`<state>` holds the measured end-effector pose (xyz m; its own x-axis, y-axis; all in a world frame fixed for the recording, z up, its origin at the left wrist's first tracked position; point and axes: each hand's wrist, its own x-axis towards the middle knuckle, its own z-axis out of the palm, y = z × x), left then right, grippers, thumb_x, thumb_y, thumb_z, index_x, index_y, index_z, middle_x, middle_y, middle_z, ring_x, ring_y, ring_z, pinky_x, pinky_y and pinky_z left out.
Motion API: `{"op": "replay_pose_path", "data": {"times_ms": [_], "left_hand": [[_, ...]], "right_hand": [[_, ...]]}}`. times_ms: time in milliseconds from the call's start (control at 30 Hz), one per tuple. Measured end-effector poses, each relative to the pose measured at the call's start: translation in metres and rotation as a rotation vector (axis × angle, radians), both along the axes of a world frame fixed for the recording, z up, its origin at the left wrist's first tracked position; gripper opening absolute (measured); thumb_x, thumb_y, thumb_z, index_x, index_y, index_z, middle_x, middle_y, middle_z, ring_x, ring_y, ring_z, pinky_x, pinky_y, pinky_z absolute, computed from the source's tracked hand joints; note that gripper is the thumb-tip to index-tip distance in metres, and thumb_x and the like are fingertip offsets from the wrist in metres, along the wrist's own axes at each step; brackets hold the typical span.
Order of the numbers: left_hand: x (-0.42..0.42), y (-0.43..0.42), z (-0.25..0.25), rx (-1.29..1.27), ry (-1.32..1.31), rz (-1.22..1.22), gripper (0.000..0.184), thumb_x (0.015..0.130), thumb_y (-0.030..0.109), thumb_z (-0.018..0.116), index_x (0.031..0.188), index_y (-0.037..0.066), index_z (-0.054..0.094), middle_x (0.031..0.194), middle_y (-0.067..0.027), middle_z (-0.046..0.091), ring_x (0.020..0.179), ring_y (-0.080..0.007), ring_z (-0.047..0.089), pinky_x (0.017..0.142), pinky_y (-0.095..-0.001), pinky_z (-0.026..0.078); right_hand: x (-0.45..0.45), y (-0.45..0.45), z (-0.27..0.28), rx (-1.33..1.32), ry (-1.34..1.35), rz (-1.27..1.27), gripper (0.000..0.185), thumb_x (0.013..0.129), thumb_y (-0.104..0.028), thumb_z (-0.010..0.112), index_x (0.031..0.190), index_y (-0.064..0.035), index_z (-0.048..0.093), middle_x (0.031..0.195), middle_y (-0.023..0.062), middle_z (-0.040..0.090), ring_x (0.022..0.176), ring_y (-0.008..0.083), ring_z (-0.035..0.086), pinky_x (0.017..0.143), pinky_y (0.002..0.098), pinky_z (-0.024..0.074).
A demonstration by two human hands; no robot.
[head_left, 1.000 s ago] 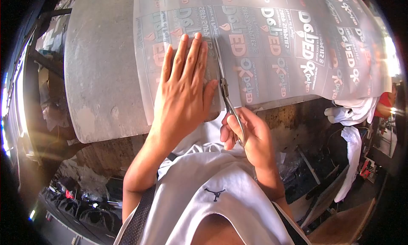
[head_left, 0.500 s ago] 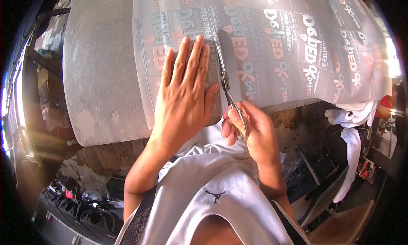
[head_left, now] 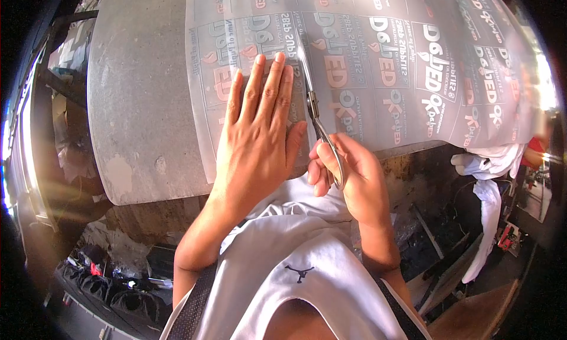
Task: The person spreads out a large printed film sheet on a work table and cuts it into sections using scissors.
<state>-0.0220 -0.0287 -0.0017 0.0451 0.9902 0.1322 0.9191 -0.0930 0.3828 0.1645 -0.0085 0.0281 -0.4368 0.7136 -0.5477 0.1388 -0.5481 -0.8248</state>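
Observation:
My left hand (head_left: 257, 127) lies flat on a translucent printed sheet (head_left: 378, 118), its fingers stretched forward and the thumb out to the right. Just beside that thumb, my right hand (head_left: 351, 169) grips a pair of metal scissors (head_left: 313, 104) by the handles. The blades point away from me along the sheet, between two columns of printed lettering. They look nearly closed, and a slit in the sheet runs from them toward its near edge. The blade tips are hard to make out in the glare.
A worn grey tabletop (head_left: 142, 115) carries the sheet, which drapes past its right side. White cloth (head_left: 487, 163) hangs at the right edge. Dark bags (head_left: 127, 301) lie low on the left, and a wooden board (head_left: 475, 316) is at lower right.
The scissor blades look slightly more closed than before. Both hands keep nearly the same place, and the view has shifted a little.

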Motion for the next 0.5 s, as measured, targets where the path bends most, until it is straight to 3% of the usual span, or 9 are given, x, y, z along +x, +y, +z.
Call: {"op": "replay_pose_path", "data": {"times_ms": [133, 500], "left_hand": [[0.0008, 0.0004, 0.0012, 0.015, 0.039, -0.004, 0.067, 0.103, 0.031, 0.051, 0.157, -0.006, 0.037, 0.166, -0.0202, 0.033, 0.158, -0.0361, 0.024, 0.129, -0.0514, 0.017], [0.0010, -0.0009, 0.0018, 0.025, 0.029, -0.006, 0.068, 0.102, 0.030, 0.052, 0.157, -0.008, 0.036, 0.167, -0.0206, 0.032, 0.158, -0.0364, 0.023, 0.129, -0.0519, 0.016]], "right_hand": [[-0.0009, 0.0011, 0.0032, 0.001, -0.019, 0.001, 0.033, 0.109, -0.033, 0.059, 0.102, -0.0003, 0.062, 0.078, 0.0067, 0.067, 0.062, 0.0110, 0.064, 0.060, 0.0244, 0.0518], [-0.0036, 0.0085, 0.0056, -0.026, 0.024, 0.004, 0.036, 0.108, -0.036, 0.061, 0.101, -0.0007, 0.061, 0.077, 0.0067, 0.067, 0.060, 0.0119, 0.064, 0.058, 0.0249, 0.0512]]}}
